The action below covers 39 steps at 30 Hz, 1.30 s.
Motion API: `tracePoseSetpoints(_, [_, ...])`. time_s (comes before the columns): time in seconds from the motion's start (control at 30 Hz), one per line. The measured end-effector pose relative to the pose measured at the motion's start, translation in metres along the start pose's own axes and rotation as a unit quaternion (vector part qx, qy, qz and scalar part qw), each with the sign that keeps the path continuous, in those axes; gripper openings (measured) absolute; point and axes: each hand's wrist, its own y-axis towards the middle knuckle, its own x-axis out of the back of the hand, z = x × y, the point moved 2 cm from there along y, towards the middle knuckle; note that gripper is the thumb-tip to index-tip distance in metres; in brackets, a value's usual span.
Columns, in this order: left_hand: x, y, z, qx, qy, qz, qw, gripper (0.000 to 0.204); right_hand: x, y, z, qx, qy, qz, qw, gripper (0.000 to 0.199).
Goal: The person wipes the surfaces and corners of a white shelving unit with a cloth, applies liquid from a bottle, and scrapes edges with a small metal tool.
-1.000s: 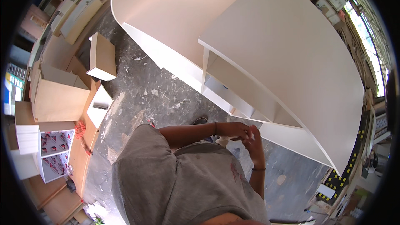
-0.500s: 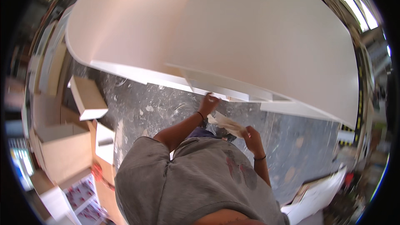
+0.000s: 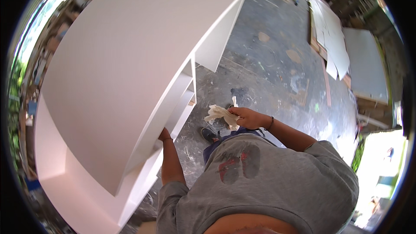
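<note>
A large white cabinet (image 3: 112,56) with a broad flat top and curved edge fills the left half of the view. Along the side facing me are narrow open shelves (image 3: 180,104). My left hand (image 3: 164,134) reaches into this open side beneath the top, touching or close to a panel; its fingers are hidden by the cabinet. In front of my body, my right hand (image 3: 245,117) is closed around a crumpled cream-coloured cloth (image 3: 218,113), whose loose end hangs toward the cabinet.
Grey, paint-spotted concrete floor (image 3: 277,60) stretches to the right of the cabinet. White boards (image 3: 329,32) are stacked at the far right, beside a larger pale sheet (image 3: 366,63). My shoe (image 3: 209,134) is close to the cabinet's base. A bright opening (image 3: 381,173) lies at the right.
My view has turned right, so the cabinet now lies on the left. My left hand has gone from the cabinet's edge into its open side. The cloth stays in my right hand.
</note>
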Motion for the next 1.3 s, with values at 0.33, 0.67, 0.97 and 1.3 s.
tracePoseSetpoints(0.33, [0.013, 0.004, -0.024, 0.02, 0.007, 0.021, 1.0, 0.058, -0.009, -0.018, 0.019, -0.076, 0.012, -0.066, 0.995, 0.024])
tracePoseSetpoints(0.67, [0.036, -0.132, -0.029, -0.052, -0.004, 0.08, 0.995, 0.073, 0.015, -0.017, 0.034, 0.207, -0.052, -0.283, 0.935, 0.013])
tracePoseSetpoints(0.97, [0.009, -0.157, -0.142, -0.142, -0.207, 0.29, 0.924, 0.07, 0.037, 0.006, 0.03, 0.131, 0.185, -0.278, 0.934, 0.016])
tracePoseSetpoints(1.3, [0.014, -0.157, -0.389, -0.422, 0.176, 0.383, 0.803, 0.062, 0.093, 0.001, 0.069, 0.31, 0.06, -0.301, 0.9, 0.021])
